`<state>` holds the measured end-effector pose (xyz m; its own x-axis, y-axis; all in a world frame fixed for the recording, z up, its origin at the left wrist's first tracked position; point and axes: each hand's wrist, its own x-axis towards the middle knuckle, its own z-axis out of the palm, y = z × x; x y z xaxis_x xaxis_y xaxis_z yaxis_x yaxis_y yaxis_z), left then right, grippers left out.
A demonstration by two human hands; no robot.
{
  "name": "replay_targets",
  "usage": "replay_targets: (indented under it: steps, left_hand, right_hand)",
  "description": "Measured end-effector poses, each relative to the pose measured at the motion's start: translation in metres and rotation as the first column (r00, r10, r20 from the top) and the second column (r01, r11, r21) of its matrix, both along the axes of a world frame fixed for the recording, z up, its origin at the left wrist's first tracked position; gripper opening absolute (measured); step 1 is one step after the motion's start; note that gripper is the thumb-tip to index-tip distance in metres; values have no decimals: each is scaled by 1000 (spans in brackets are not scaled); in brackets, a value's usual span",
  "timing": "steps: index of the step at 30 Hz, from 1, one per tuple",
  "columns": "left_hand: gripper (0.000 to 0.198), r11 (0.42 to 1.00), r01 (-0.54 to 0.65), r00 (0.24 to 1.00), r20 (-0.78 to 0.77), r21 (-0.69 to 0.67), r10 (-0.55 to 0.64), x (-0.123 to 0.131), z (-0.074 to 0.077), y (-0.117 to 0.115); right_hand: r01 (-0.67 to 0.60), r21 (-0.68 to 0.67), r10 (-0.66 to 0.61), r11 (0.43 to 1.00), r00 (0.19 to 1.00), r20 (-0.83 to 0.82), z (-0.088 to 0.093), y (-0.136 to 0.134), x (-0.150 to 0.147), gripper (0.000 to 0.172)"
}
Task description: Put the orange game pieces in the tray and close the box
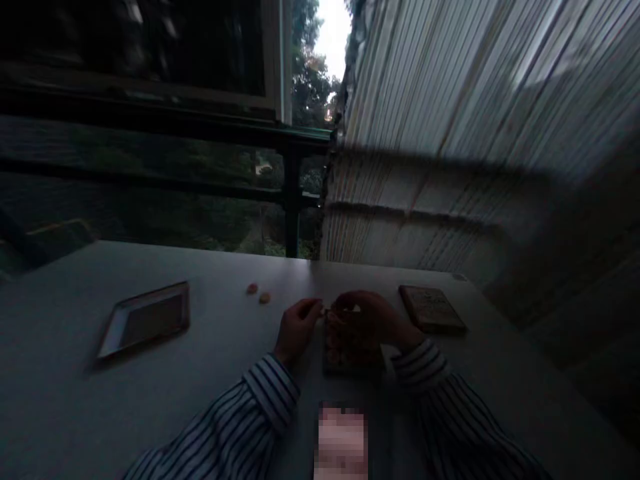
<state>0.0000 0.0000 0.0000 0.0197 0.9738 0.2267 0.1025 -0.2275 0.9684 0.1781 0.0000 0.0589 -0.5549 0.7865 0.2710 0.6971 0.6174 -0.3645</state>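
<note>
A: Nearest first. Risks?
B: Striped sleeves (265, 393) lie low over the table (60, 400). My guess is a cuff could drag the dark pile (350, 353) under the wrists and scatter it. It's dim and blurred too, so a slip would be easy to miss.
A: Hands?
B: Left hand (296, 328) has thumb and fingertips pinched together on a small bit (327, 312). Right hand (373, 319) is curled over the same spot. Can't tell if it grips the bit or just covers it.
A: So where's the bit?
B: Between the two hands, at the left fingertips, touching or just beside the right ones, and above the far edge of the pile. If the pinch loosens I'd expect it to drop into the pile or roll off.
A: Farther out?
B: Two small rounds (258, 293) lie loose just far-left of the left hand, and a sweep could knock them. A flat tray (145, 319) sits well left, a brown box (431, 308) just right of the right hand. A window (150, 193) is beyond the table's far edge.
</note>
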Motion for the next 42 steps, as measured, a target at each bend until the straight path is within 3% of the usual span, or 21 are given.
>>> replay_targets:
  steps: [17,42]
  left_hand:
    - [26,1000,-27,998,-49,4,27,0,-4,2]
    - [24,1000,-24,997,-79,14,25,0,-3,2]
  right_hand:
    - [123,-27,-108,992,939,328,3,2,9,25]
    - [106,-101,-56,989,911,409,3,3,9,25]
